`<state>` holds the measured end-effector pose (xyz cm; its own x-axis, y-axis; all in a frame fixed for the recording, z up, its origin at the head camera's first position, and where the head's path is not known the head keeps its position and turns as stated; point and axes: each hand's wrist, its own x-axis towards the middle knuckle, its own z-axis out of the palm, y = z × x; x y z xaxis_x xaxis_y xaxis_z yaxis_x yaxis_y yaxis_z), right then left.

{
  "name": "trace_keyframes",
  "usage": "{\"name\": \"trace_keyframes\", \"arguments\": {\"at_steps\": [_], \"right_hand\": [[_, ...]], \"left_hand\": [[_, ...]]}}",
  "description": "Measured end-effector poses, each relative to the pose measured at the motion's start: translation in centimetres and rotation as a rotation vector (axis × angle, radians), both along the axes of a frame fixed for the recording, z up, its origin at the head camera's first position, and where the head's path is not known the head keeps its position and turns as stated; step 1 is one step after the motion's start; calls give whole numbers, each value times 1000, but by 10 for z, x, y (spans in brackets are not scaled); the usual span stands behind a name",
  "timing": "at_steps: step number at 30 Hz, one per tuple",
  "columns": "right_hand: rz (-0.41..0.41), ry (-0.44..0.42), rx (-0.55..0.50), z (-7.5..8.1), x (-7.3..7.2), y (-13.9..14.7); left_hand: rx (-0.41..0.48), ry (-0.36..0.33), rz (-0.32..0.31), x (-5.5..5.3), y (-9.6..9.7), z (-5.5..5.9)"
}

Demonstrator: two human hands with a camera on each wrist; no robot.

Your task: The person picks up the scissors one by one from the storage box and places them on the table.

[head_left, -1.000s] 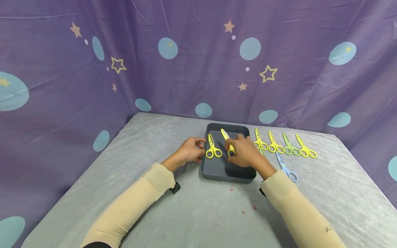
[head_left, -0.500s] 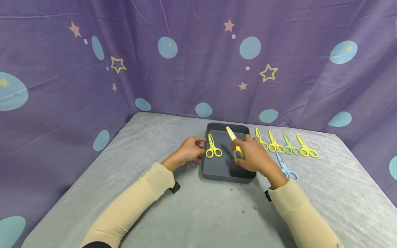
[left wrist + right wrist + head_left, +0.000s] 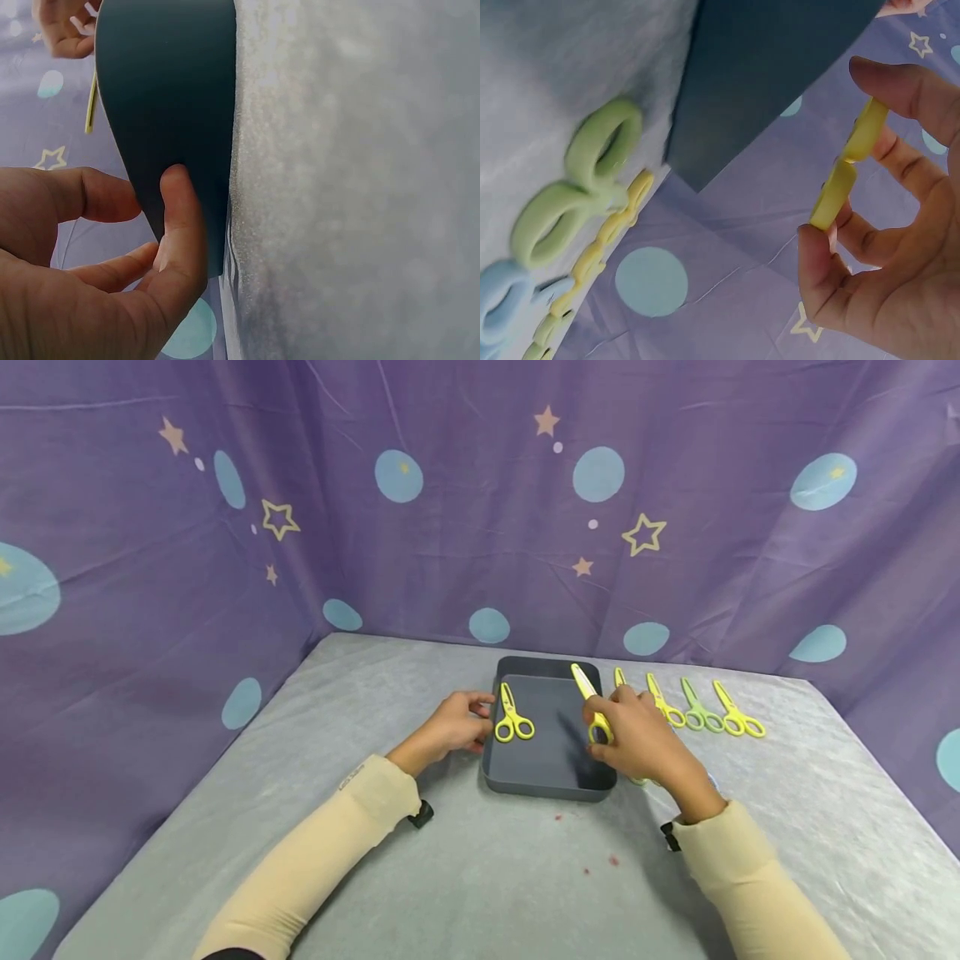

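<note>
My right hand (image 3: pixel 637 731) pinches a pair of yellow scissors (image 3: pixel 582 681) by its handles, blade pointing away, above the right side of a dark grey tray (image 3: pixel 551 764). The right wrist view shows those scissors' handle rings (image 3: pixel 868 131) edge-on between thumb and fingers. My left hand (image 3: pixel 457 722) holds the tray's left wall, with one fingertip (image 3: pixel 178 184) on the outer side and other digits at the rim. Inside the tray, at its left, lies another pair of yellow scissors (image 3: pixel 513 718).
Right of the tray lies a row of yellow scissors (image 3: pixel 738 718) and green scissors (image 3: pixel 696 710). Nearer, green scissors (image 3: pixel 574 191) and blue scissors (image 3: pixel 499 300) lie on the grey-covered table (image 3: pixel 450 877), mostly hidden by my right arm in the head view. A purple curtain (image 3: pixel 480 527) stands behind.
My right hand has carried the yellow scissors rightward from over the tray's middle to its right edge. The left hand has stayed at the tray's left wall.
</note>
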<state>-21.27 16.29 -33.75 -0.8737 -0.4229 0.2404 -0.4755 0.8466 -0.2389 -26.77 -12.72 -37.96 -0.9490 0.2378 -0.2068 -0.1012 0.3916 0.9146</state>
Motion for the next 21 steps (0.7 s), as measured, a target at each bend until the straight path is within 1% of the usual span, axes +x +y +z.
{"name": "trace_keyframes", "arguments": {"at_steps": [6, 13, 21], "right_hand": [[-27, -15, 24, -1, -2, 13], [-30, 6, 34, -2, -2, 30], [-61, -26, 48, -4, 2, 52]], "left_hand": [[8, 0, 9, 0, 0, 2], [15, 2, 9, 0, -1, 1], [4, -2, 5, -1, 1, 0]]}}
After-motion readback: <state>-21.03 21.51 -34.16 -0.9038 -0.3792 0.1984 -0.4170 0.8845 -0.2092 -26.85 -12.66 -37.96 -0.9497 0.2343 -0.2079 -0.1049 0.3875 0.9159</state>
